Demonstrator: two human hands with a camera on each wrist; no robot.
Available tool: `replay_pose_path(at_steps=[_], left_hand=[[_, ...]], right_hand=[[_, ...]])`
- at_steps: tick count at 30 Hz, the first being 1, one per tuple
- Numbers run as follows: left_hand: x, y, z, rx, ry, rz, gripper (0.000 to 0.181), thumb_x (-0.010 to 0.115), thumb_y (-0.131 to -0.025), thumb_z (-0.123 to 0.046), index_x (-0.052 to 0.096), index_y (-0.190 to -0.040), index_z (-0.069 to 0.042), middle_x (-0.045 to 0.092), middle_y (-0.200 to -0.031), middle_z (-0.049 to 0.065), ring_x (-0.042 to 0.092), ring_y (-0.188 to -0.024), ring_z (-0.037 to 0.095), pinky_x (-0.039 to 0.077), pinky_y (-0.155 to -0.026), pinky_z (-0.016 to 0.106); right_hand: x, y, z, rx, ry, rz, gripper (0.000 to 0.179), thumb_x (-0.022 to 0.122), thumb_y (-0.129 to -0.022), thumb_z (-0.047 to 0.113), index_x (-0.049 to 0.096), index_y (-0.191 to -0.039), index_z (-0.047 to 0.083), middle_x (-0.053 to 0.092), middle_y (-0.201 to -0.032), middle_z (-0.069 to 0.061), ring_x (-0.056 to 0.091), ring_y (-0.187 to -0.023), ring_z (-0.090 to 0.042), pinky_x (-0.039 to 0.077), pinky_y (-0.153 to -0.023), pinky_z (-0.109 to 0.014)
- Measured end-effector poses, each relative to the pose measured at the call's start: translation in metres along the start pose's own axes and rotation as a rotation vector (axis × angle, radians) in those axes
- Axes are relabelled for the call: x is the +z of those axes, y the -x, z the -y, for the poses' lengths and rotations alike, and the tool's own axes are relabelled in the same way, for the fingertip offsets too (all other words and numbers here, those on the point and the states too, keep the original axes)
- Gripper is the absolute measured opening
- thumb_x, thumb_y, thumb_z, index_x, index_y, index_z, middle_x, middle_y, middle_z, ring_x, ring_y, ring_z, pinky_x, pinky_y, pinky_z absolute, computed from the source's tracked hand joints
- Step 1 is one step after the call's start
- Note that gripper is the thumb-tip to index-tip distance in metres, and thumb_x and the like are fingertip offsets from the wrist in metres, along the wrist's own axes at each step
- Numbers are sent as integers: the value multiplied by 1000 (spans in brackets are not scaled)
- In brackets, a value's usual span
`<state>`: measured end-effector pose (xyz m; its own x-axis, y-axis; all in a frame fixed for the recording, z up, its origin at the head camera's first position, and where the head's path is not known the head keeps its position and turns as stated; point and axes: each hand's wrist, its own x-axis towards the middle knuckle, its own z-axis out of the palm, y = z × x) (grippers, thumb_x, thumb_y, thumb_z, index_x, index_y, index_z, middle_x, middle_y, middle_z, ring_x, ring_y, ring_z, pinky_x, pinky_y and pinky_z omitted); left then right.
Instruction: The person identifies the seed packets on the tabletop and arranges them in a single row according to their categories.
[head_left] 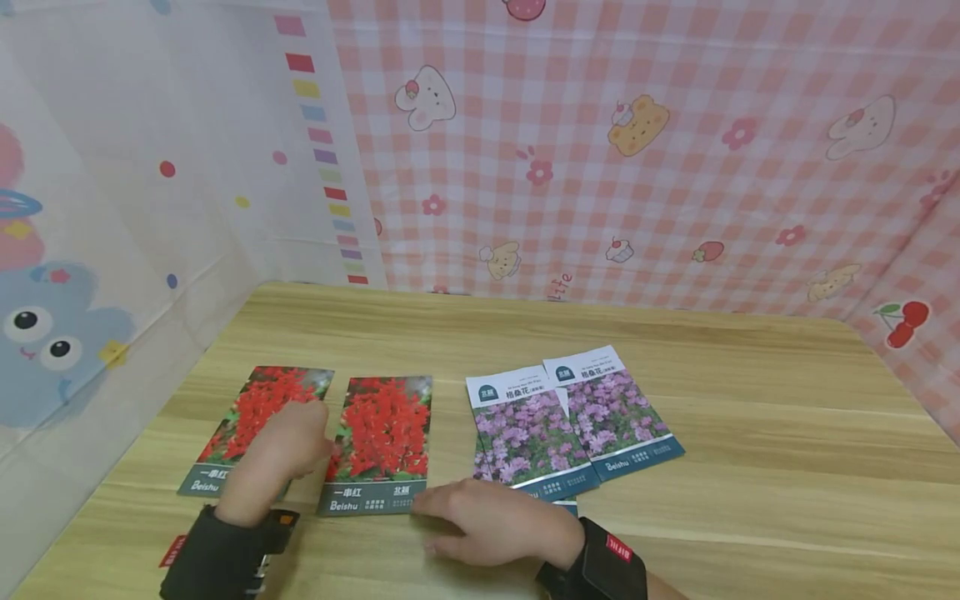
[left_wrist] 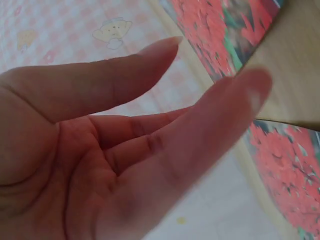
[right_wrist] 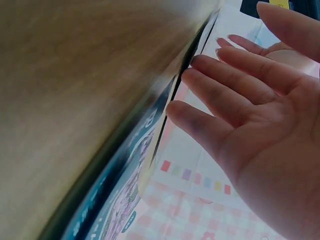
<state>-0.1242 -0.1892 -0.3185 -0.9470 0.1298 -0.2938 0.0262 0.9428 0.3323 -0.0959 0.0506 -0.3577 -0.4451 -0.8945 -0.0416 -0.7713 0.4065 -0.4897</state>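
Two flat seed packets with red flowers lie side by side on the table, the left red-flower packet (head_left: 266, 396) and the right red-flower packet (head_left: 386, 429). My left hand (head_left: 288, 442) hovers over the left one, covering part of it. In the left wrist view that hand (left_wrist: 135, 150) has thumb and index finger apart with nothing between them. My right hand (head_left: 498, 521) reaches to the lower right corner of the right red-flower packet, fingertips right at its edge. Its fingers (right_wrist: 215, 95) are straight in the right wrist view.
To the right lie purple-flower seed packets, a left one (head_left: 528, 437) and a right one (head_left: 615, 412), slightly overlapping. Beneath the left one, another packet's edge (head_left: 566, 506) shows. The wooden table (head_left: 787, 467) meets a pink checked cloth (head_left: 675, 192) behind and a white cloth (head_left: 202, 125) left.
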Motion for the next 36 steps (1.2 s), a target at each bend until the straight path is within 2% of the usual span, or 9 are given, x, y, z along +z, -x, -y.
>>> replay_pose_path(at_steps=[2,4,7,9,11,15,20,32,36], left_hand=[[1,1,-4,0,-33,-22,18,61,-81,-8,54,-89,6,49,-62,6,43,-50,16,35,-45,26],[2,2,-9,31,-60,-31,27,62,-82,-11,55,-99,8,55,-74,10,45,-55,18,39,-50,31],[7,3,-19,118,-55,7,45,60,-86,-16,47,-120,11,59,-104,22,57,-81,30,50,-71,42],[13,3,-26,198,-38,39,51,58,-87,-17,40,-126,12,51,-122,28,52,-103,38,45,-89,51],[19,3,-32,250,-29,76,54,55,-89,-18,35,-130,11,42,-131,32,36,-120,44,34,-99,57],[29,2,-39,273,-45,135,55,53,-90,-19,31,-134,7,33,-132,39,28,-121,51,27,-100,63],[34,0,-39,241,-79,174,52,52,-91,-19,36,-132,7,41,-127,38,29,-120,53,27,-98,67],[33,-3,-31,223,-97,147,44,52,-91,-16,43,-124,11,52,-119,32,36,-116,50,33,-96,62],[31,-4,-28,223,-109,113,37,54,-89,-15,50,-117,10,60,-105,27,52,-102,43,45,-87,56]], right_hand=[[0,0,0,-1,2,9,41,55,-89,25,51,-125,6,55,-126,-7,45,-117,-11,39,-98,-23],[0,0,0,-4,7,15,42,55,-89,25,50,-125,6,55,-127,-7,45,-117,-11,39,-98,-23],[1,0,-1,-7,12,21,42,55,-89,27,50,-126,6,54,-127,-7,45,-117,-11,38,-98,-23],[1,0,-1,-6,10,24,43,55,-89,28,50,-126,6,54,-128,-7,44,-117,-10,38,-99,-24],[1,0,-1,-7,8,26,43,54,-90,29,50,-126,7,54,-128,-6,43,-118,-10,38,-99,-25],[1,0,-1,-10,2,30,44,52,-91,31,49,-127,7,53,-129,-7,42,-119,-11,37,-100,-26],[2,0,-2,-9,-1,37,44,51,-91,32,48,-128,8,51,-131,-7,41,-120,-11,37,-101,-28],[2,-1,-1,-5,-5,57,48,52,-90,34,45,-130,8,44,-138,-6,36,-124,-11,34,-103,-31],[2,0,0,6,-7,67,48,51,-91,35,45,-131,9,43,-138,-5,35,-125,-11,33,-105,-36]])
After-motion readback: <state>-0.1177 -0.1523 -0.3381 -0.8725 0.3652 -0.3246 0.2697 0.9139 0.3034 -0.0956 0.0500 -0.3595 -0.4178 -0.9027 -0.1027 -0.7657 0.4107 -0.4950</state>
